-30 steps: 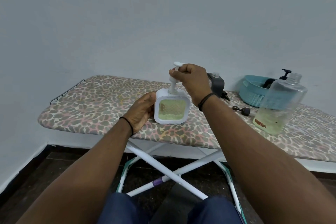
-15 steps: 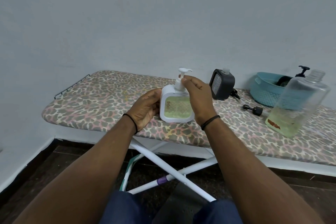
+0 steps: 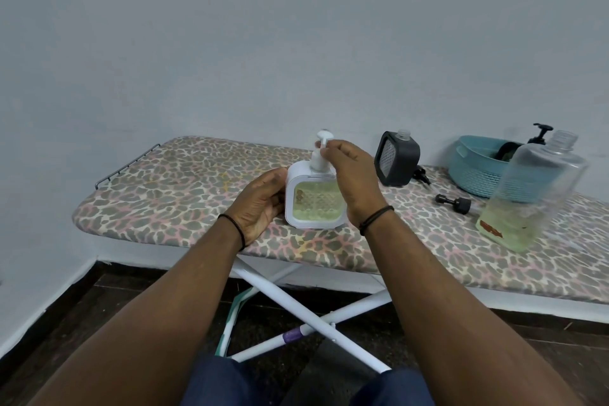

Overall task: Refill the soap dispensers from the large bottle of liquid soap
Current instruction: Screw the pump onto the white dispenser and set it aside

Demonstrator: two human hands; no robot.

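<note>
so right now the white square soap dispenser (image 3: 313,199) is standing upright on the ironing board (image 3: 184,194), near its front edge, and it looks about full of pale green soap through the window. its long axis runs straight up: body at the bottom, pump (image 3: 321,150) sticking out the top. that's the bit that matters, because the right hand (image 3: 354,176) sits directly beside and above the body, fingers pinched on the pump neck just under the nozzle head, so any twisting happens round that vertical line. the left hand (image 3: 260,204) is curled against the left side of the body, bracing it so it won't spin.

my guess is the pump is being screwed back on, though i can't tell how tight it is from here.

next up is probably the black dispenser (image 3: 397,158), standing open-necked behind and to the right, closer to the right hand. its loose pump part (image 3: 453,203) lies on the board near it. the large clear bottle (image 3: 530,194) is further right, uncapped, only the bottom third filled. a teal basket (image 3: 478,168) sits behind it.
</note>
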